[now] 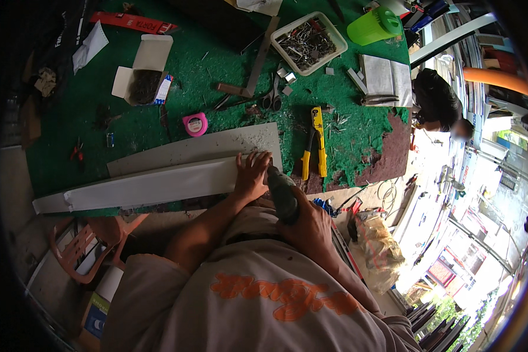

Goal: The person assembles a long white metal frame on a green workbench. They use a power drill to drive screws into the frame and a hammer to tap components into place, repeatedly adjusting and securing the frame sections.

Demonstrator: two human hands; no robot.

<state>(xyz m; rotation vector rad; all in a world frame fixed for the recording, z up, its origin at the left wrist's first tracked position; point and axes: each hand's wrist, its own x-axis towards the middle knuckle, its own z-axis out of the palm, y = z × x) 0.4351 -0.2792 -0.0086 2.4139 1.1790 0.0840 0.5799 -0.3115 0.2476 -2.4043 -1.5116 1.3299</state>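
A long white channel-shaped strip (149, 185) lies along the table's near edge, with a flat grey-white sheet (217, 144) behind it. My left hand (251, 178) rests on the strip's right end, fingers spread over its top. In my right hand (311, 226) is a dark green power drill (283, 199), its front end pointing at the strip's right end beside my left fingertips. The drill's tip is hidden, so I cannot tell whether it touches the strip. Right of the sheet lies a yellow hand riveter (315, 144), and beyond the sheet a pink tape measure (195, 125).
On the worn green table top (211, 76) are an open box of small fasteners (144, 87), a try square (258, 61), scissors (271, 98), a tub of loose rivets (309, 46) and a green jug (374, 26). A brown plastic chair (79, 252) stands at left. Another person (437, 100) is at right.
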